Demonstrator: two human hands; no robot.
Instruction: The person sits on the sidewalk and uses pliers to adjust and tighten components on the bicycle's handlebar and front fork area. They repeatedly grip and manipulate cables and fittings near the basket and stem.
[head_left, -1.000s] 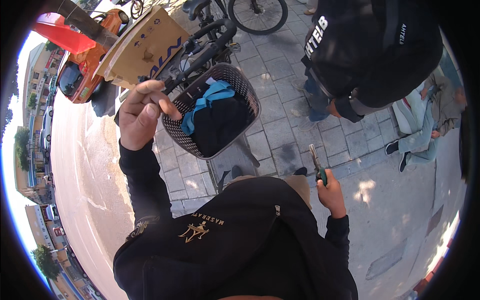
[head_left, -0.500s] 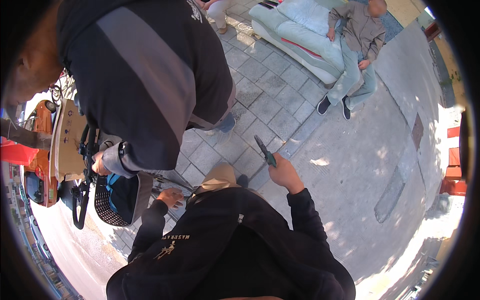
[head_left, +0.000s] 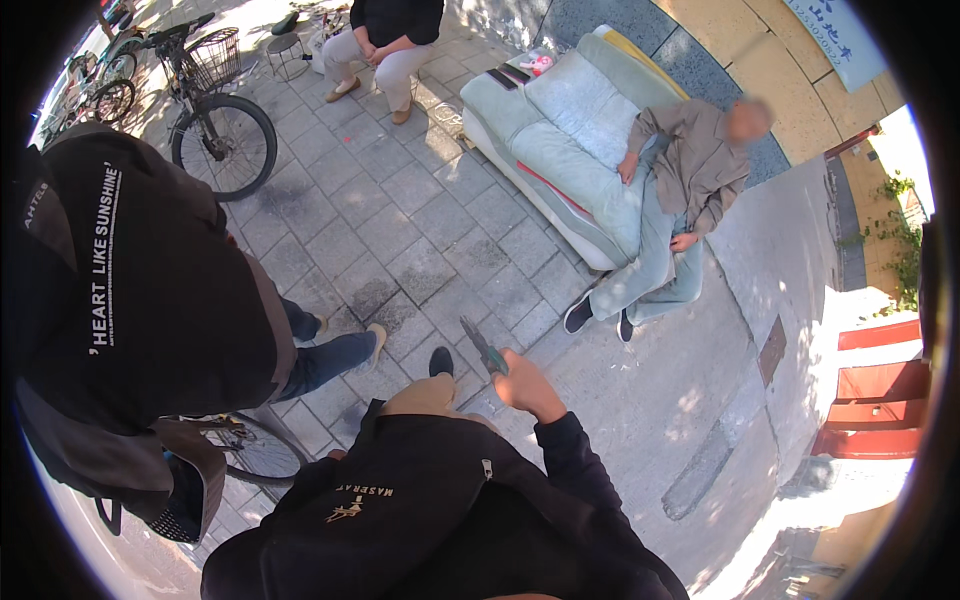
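My right hand [head_left: 525, 385] grips a metal hand tool [head_left: 482, 345] with dark jaws and a green handle, held above the paving. My left hand [head_left: 337, 455] is low beside my dark jacket, almost wholly hidden by it, and its fingers are out of sight. At my left, a bent-over person in a black jacket [head_left: 170, 290] stands over a bicycle [head_left: 240, 445] with a dark basket [head_left: 190, 500], which is partly hidden by their clothing.
A person in grey [head_left: 680, 180] sits on a padded pale couch [head_left: 550, 160] ahead right. Another seated person [head_left: 385, 55], a small stool [head_left: 285, 50] and parked bicycles [head_left: 215, 145] are at the back. Red steps or boards [head_left: 870, 390] stand at the far right.
My view swung right, away from the road. My left hand, raised earlier by the basket, dropped out of sight. The co-worker's body now covers much of the bicycle. My right hand still holds the tool.
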